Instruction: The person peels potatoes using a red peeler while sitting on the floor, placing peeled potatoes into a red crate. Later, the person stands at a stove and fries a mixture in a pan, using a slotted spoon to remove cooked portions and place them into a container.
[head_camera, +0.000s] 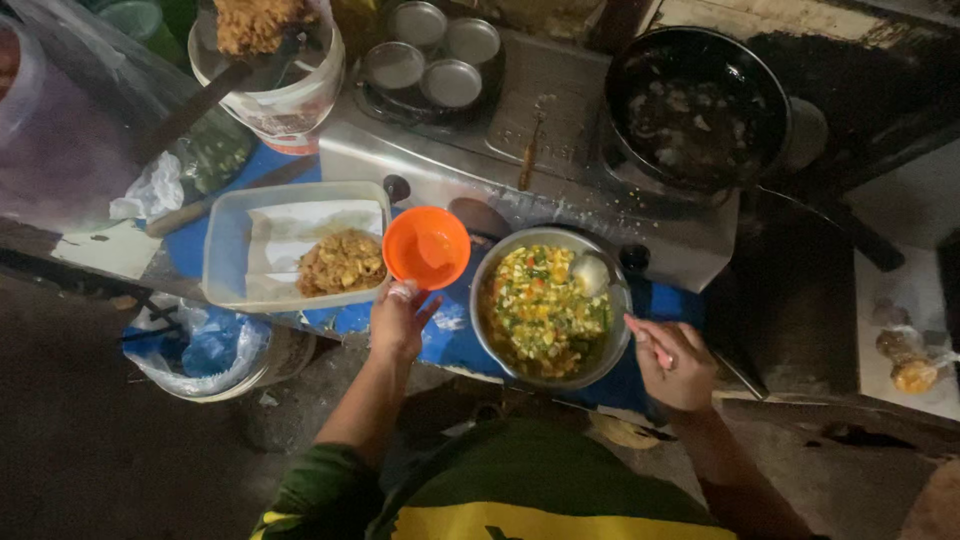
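Landmark: metal bowl (548, 306), standing on the blue-covered surface (455, 340) in front of the stove (520, 150).
Bowl contents: a yellow chopped mix with green and red bits; it fills most of the bowl.
Right hand (676, 362): just right of the bowl, fingers curled shut around the handle of a ladle (592, 274), whose round head rests in the mix at the bowl's far right side.
Left hand (402, 318): just left of the bowl, fingers pinching the near rim of an orange cup (427, 247), held about level; the cup looks empty or nearly so.
Tray (290, 245): clear plastic, left of the cup, lined with white paper, with one heap of browned fried pieces in its right half.
Pan (698, 108): dark, beyond the bowl to the right, holding oil with a few pale scraps.
Round mould pan (432, 55): beyond the bowl on the stove, four small metal cups, no mix visible in them.
Progress, judged: one fried batch sits drained; most of the mix is unused, and nothing yet fills the cup.
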